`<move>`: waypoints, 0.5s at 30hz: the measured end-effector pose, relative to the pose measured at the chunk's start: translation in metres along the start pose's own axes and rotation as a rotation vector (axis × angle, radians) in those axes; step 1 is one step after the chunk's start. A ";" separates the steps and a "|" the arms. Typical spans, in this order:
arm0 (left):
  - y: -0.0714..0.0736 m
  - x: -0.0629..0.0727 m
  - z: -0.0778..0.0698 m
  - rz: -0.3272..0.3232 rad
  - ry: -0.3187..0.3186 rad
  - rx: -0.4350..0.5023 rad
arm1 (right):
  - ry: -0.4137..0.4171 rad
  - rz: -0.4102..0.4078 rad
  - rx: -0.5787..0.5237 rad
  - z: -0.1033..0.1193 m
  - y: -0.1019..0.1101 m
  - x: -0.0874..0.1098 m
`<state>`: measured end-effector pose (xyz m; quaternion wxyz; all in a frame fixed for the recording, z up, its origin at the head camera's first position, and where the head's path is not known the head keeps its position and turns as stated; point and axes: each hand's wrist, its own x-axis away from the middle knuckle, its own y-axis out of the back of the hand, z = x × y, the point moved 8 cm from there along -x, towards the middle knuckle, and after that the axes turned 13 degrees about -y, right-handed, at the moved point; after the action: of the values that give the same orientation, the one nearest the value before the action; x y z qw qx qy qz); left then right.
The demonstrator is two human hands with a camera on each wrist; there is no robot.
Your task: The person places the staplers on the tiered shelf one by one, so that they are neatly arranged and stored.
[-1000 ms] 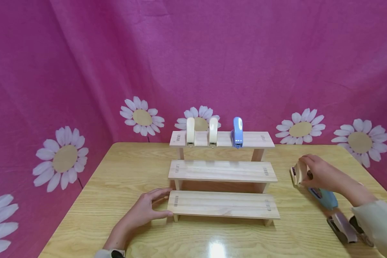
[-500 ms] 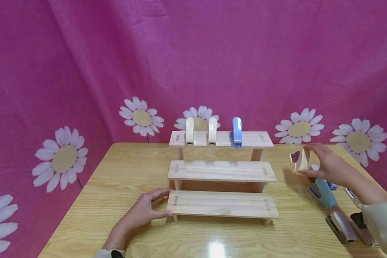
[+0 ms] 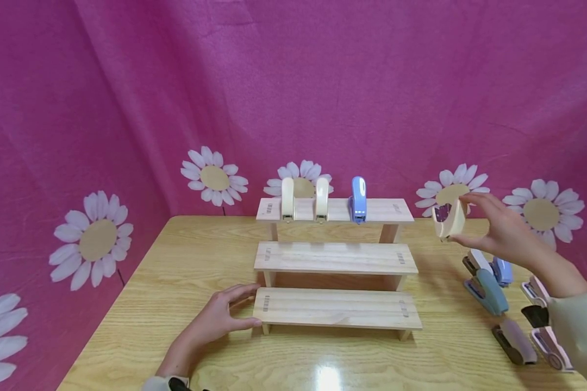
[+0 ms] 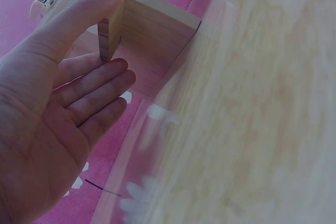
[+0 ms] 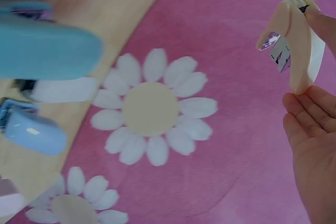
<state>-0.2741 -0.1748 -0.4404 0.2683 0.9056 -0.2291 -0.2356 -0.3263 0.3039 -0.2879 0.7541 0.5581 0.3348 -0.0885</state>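
Note:
In the head view my right hand [image 3: 511, 231] pinches a cream stapler [image 3: 452, 219] at its two ends, thumb below and fingers above, raised over the right side of the table. The right wrist view shows the same stapler [image 5: 303, 51] with its jaws apart. My left hand [image 3: 222, 315] holds the left end of the lowest step of a wooden three-step display stand [image 3: 337, 308], thumb at the front corner and index finger at the back corner. In the left wrist view the left hand's [image 4: 58, 103] other fingers extend beside the board's end. Two cream staplers [image 3: 322, 200] and a blue stapler [image 3: 358, 199] stand on the top step.
Right of the stand lie several staplers on the wooden table [image 3: 200, 239]: a teal one [image 3: 488, 293], a white one [image 3: 478, 259], a blue one [image 3: 502, 271], a mauve one [image 3: 516, 342] and pink ones [image 3: 551, 347]. A pink flowered cloth [image 3: 372, 98] hangs behind.
My right hand has lifted the cream stapler off the table, upward and away from the other staplers, uncovering the white and blue ones. The left hand stays at the stand.

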 end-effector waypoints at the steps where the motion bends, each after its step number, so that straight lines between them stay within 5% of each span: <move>1: 0.000 0.000 0.000 0.001 -0.002 -0.002 | 0.003 -0.007 -0.002 0.003 0.002 -0.002; 7: 0.000 0.000 0.003 -0.006 0.016 0.027 | 0.029 -0.039 -0.033 0.022 0.015 -0.016; 15: -0.001 0.000 0.002 -0.008 -0.013 0.035 | -0.016 0.062 -0.090 0.047 0.020 -0.039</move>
<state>-0.2753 -0.1745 -0.4425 0.2500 0.9095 -0.2311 -0.2386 -0.3267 0.2597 -0.2420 0.7835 0.5329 0.3149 -0.0547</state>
